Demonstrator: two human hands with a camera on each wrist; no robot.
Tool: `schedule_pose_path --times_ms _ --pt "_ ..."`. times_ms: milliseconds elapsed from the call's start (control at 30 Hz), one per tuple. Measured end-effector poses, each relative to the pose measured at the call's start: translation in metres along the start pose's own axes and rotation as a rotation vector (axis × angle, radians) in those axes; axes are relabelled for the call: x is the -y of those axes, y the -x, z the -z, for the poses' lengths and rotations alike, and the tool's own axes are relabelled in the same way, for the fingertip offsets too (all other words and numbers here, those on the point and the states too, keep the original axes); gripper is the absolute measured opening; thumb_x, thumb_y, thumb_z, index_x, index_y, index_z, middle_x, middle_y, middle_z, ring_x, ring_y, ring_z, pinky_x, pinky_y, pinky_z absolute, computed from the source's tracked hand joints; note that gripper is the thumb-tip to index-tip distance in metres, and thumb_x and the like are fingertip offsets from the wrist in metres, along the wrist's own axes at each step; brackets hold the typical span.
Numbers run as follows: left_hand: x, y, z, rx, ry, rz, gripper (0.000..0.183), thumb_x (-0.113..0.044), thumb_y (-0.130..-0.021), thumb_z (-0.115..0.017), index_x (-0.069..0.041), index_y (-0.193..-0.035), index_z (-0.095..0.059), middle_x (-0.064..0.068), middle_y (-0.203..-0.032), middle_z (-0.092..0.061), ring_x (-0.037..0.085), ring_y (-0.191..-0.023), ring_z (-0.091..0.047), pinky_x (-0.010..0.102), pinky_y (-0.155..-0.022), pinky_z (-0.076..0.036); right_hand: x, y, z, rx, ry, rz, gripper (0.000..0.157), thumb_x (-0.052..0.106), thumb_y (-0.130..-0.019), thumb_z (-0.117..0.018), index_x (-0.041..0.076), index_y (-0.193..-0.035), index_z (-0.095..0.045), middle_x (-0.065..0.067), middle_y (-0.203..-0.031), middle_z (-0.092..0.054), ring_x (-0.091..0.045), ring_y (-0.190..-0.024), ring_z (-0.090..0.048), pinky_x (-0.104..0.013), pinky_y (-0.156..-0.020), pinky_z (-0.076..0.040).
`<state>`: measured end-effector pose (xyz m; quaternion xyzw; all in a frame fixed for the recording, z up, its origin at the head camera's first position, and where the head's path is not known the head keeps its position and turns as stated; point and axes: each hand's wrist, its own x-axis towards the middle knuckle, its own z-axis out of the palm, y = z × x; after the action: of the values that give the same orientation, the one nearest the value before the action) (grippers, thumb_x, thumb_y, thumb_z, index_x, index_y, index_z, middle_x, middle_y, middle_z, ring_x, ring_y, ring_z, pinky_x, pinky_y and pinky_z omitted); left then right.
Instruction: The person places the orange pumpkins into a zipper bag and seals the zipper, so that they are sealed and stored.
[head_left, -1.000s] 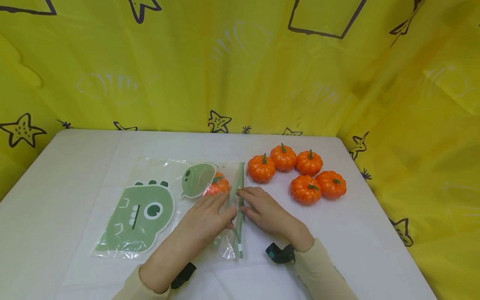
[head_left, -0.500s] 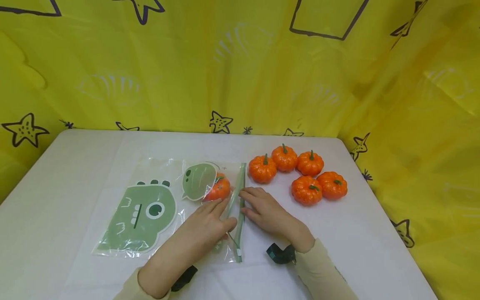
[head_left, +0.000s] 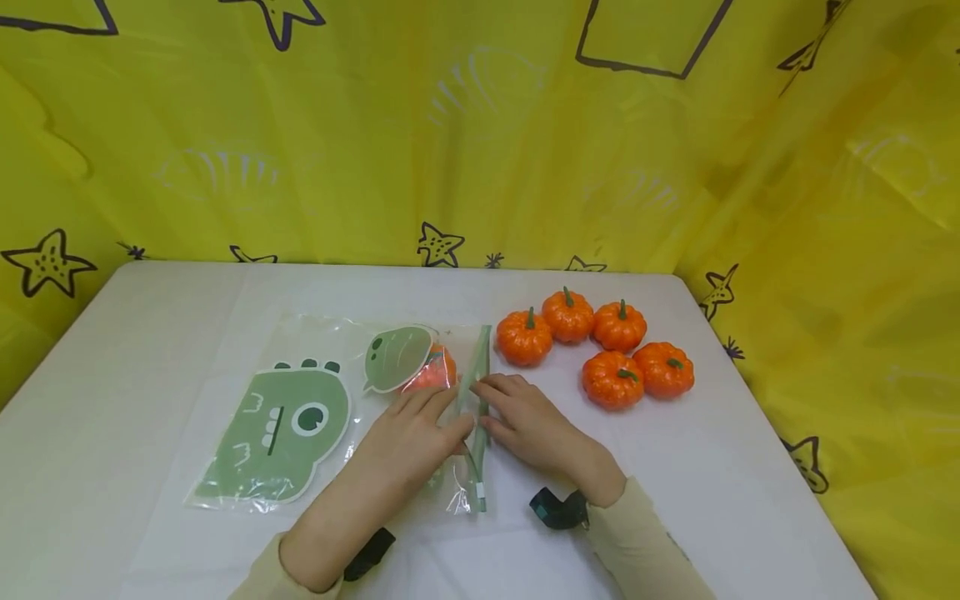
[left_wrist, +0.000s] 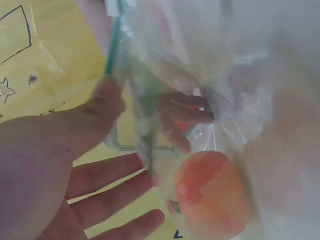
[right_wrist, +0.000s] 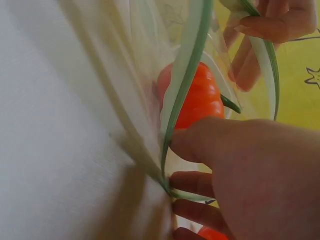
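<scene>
The left hand [head_left: 408, 437] now covers more of the mini pumpkin [head_left: 442, 364] inside the dinosaur-print zipper bag [head_left: 288, 437]; it and the right hand [head_left: 528, 421] pinch the bag's mouth edges [right_wrist: 191, 55], so the mouth stands parted, beside five loose pumpkins [head_left: 612, 380].

Booth-like setting: yellow star-print drapes [head_left: 495, 158] behind and beside white table [head_left: 165, 333].

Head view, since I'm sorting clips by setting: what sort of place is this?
Probably a small staged recording corner: a yellow star-patterned curtain hangs behind and beside a white table, and black wrist-worn devices show below.
</scene>
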<state>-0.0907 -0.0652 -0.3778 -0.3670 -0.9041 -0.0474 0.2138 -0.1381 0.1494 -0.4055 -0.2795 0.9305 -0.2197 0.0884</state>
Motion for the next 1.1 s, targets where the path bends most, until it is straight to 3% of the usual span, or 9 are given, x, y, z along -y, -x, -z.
schedule_pose_path --times_ms 133,200,300,433,700,833,967,1100 --pt "0.003 -0.002 -0.001 -0.048 0.020 -0.008 0.031 -0.040 -0.076 -0.075 -0.017 -0.089 -0.059 0.009 -0.111 -0.068 0.027 -0.107 -0.063 0.039 -0.096 -0.052 -0.002 0.002 0.009 -0.042 -0.086 -0.073 0.049 0.026 -0.100 -0.057 0.019 -0.147 -0.048 -0.004 -0.147 -0.052 -0.025 -0.137 -0.047 -0.049 -0.114 -0.039" --pt "0.003 -0.002 -0.002 -0.053 0.030 -0.008 0.031 -0.041 -0.075 -0.075 -0.018 -0.088 -0.059 0.008 -0.109 -0.068 0.027 -0.106 -0.064 0.039 -0.096 -0.052 -0.004 0.002 0.016 -0.103 -0.123 -0.108 0.045 0.024 -0.099 -0.058 0.020 -0.144 -0.052 -0.001 -0.143 -0.055 -0.022 -0.134 -0.050 -0.048 -0.112 -0.042" --pt "0.003 -0.001 -0.003 -0.044 0.036 -0.002 0.032 -0.044 -0.075 -0.074 -0.018 -0.088 -0.058 0.008 -0.111 -0.069 0.026 -0.108 -0.065 0.040 -0.096 -0.053 -0.008 0.000 0.026 -0.232 -0.137 -0.101 0.036 0.017 -0.098 -0.060 0.013 -0.134 -0.060 -0.003 -0.133 -0.062 -0.024 -0.124 -0.057 -0.048 -0.107 -0.047" --pt "0.003 0.000 -0.004 -0.029 0.059 0.006 0.033 -0.045 -0.076 -0.073 -0.019 -0.089 -0.059 0.008 -0.114 -0.069 0.026 -0.111 -0.065 0.040 -0.095 -0.054 -0.011 -0.003 0.035 -0.375 -0.123 -0.078 0.028 0.011 -0.096 -0.062 0.004 -0.123 -0.064 -0.010 -0.122 -0.065 -0.028 -0.114 -0.061 -0.047 -0.100 -0.053" --pt "0.003 0.000 -0.003 0.010 0.100 0.030 0.038 -0.047 -0.072 -0.078 -0.020 -0.090 -0.059 0.008 -0.117 -0.067 0.026 -0.113 -0.063 0.039 -0.098 -0.052 -0.014 -0.015 0.043 -0.491 -0.018 -0.130 0.033 0.015 -0.095 -0.064 0.001 -0.125 -0.062 -0.017 -0.124 -0.061 -0.034 -0.116 -0.056 -0.051 -0.103 -0.049" --pt "0.001 -0.001 -0.003 0.025 0.108 0.038 0.040 -0.049 -0.072 -0.079 -0.020 -0.090 -0.059 0.007 -0.117 -0.066 0.026 -0.113 -0.062 0.039 -0.100 -0.051 -0.018 -0.025 0.043 -0.482 0.035 -0.186 0.042 0.019 -0.094 -0.064 0.004 -0.133 -0.057 -0.021 -0.135 -0.050 -0.040 -0.123 -0.048 -0.056 -0.104 -0.047" --pt "0.000 -0.003 -0.002 0.076 0.143 0.061 0.039 -0.051 -0.074 -0.077 -0.021 -0.092 -0.059 0.008 -0.121 -0.065 0.028 -0.117 -0.061 0.041 -0.102 -0.050 -0.023 -0.032 0.036 -0.385 0.071 -0.256 0.050 0.027 -0.095 -0.065 0.012 -0.141 -0.052 -0.020 -0.153 -0.034 -0.042 -0.139 -0.036 -0.060 -0.107 -0.043" --pt "0.001 -0.003 -0.001 0.109 0.155 0.075 0.039 -0.051 -0.075 -0.077 -0.021 -0.093 -0.060 0.009 -0.124 -0.065 0.028 -0.119 -0.060 0.043 -0.104 -0.049 -0.027 -0.038 0.030 -0.348 0.112 -0.252 0.052 0.031 -0.094 -0.066 0.015 -0.142 -0.051 -0.017 -0.157 -0.031 -0.040 -0.142 -0.033 -0.059 -0.108 -0.042"
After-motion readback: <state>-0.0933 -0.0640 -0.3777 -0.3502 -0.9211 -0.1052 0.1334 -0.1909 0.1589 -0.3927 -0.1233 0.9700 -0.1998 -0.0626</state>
